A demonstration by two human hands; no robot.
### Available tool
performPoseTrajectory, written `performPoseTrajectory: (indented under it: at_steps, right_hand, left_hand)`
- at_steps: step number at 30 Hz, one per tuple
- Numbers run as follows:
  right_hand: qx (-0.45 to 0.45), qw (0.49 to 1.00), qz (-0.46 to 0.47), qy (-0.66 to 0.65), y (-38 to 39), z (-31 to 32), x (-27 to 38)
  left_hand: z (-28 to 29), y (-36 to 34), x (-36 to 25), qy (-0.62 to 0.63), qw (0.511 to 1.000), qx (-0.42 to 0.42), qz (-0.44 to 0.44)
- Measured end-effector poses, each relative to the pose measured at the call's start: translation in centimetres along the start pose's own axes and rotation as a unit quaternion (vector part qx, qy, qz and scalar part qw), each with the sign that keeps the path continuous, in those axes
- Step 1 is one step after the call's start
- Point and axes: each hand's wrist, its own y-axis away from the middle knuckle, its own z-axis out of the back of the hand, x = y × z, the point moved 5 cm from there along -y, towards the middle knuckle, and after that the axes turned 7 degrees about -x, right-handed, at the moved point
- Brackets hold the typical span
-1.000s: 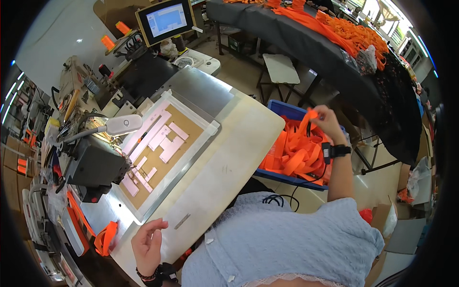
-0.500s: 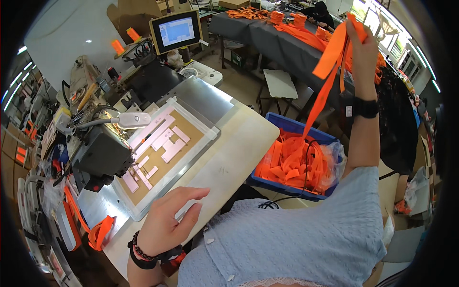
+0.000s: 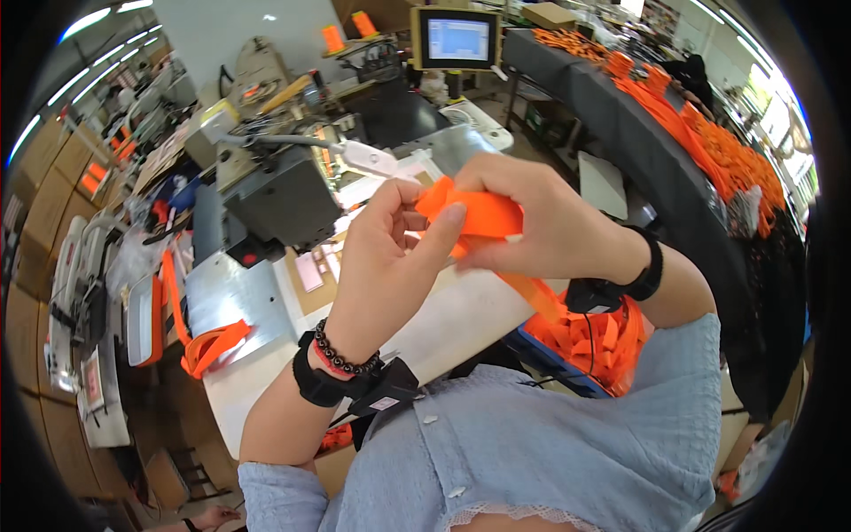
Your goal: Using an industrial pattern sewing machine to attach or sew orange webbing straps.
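Head view: at right, a long table (image 3: pixel 620 133) under dark cloth, bearing a heap of orange webbing (image 3: pixel 749 164), with a clear plastic bag (image 3: pixel 743 208) against the heap and a small cardboard box (image 3: pixel 548 15) toward the far end, contents not visible. At far left, stacked cardboard cartons (image 3: pixel 40 199), insides hidden. In the middle, below both hands, a pale-topped table (image 3: pixel 470 328), with a dark grey sewing machine head (image 3: pixel 284 204) over its left part. Just past the right edge, a blue bin (image 3: pixel 542 359), well filled with loosely tangled orange straps (image 3: pixel 612 341), partly hidden behind the right forearm. Left of the pale top, a shallow tray (image 3: pixel 157 319), pale inside and orange along one side. Above the pale top, left hand (image 3: pixel 390 253) and right hand (image 3: pixel 541 213) close together, at either end of a folded orange strap (image 3: pixel 483 215). Right fingers bent around the strap, thumb underneath; left thumb pressed on its near face, the other left fingers loosely curled. Below the right hand, a length of strap slanting down toward the bin, lower end impossible to pick out. On the pale-topped table's left corner, a looped orange strap (image 3: pixel 213 348).
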Motion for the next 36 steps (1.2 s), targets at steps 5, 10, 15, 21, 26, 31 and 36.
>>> performPoseTrajectory:
  at_steps: [5, 10, 15, 21, 26, 31, 36]
  right_hand:
    - [0.047, 0.998, -0.005, -0.031, -2.1, 0.8, -0.4]
    - [0.175, 0.981, -0.075, -0.049, -4.4, -1.4, 0.1]
    - [0.231, 0.972, -0.034, -0.023, -4.1, -1.7, 1.0]
    - [0.097, 0.993, 0.043, -0.048, -3.3, -2.1, 3.3]
    - [0.055, 0.994, 0.024, -0.086, -3.9, -1.8, 3.7]
    - [0.314, 0.872, -0.208, -0.313, -0.2, -7.1, 1.6]
    - [0.476, 0.792, -0.242, -0.296, 2.2, -6.8, 0.0]
  left_hand:
    - [2.9, 1.0, 1.3, 0.029, 0.995, 0.008, 0.097]
    - [3.0, 1.5, 0.6, -0.016, 0.995, 0.007, 0.097]
    - [2.9, 2.6, 0.6, -0.085, 0.996, 0.038, 0.004]
    - [1.9, 3.9, 1.1, 0.057, 0.997, 0.011, 0.044]
    - [1.6, 4.7, 0.1, 0.134, 0.99, 0.016, 0.028]
    - [4.3, 7.1, -0.9, 0.208, 0.971, -0.115, -0.037]
    - [16.9, 11.7, -1.7, 0.235, 0.906, -0.34, -0.093]
